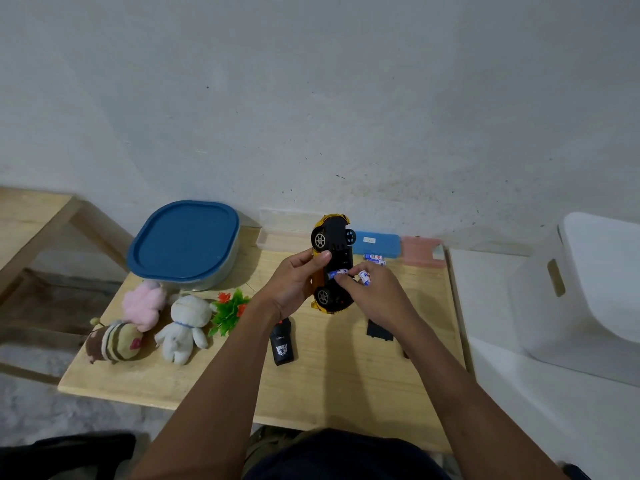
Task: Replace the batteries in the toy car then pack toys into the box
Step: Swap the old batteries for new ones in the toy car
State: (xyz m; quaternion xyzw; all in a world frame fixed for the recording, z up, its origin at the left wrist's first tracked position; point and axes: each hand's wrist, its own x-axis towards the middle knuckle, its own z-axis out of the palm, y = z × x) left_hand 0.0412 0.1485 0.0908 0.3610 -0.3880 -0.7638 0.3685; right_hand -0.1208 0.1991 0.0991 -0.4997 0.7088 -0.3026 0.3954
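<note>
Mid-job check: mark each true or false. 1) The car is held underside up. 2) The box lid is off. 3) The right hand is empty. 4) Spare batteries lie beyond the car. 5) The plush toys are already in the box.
1) True: the left hand holds the toy car underside up.
2) False: the blue lid is on the box.
3) False: the right hand holds a battery.
4) True: the spare batteries lie there.
5) False: the plush toys lie on the table.

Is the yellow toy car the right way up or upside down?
Upside down. The toy car shows its black underside and wheels to the camera, held in the left hand while the right hand puts a battery into it.
</note>
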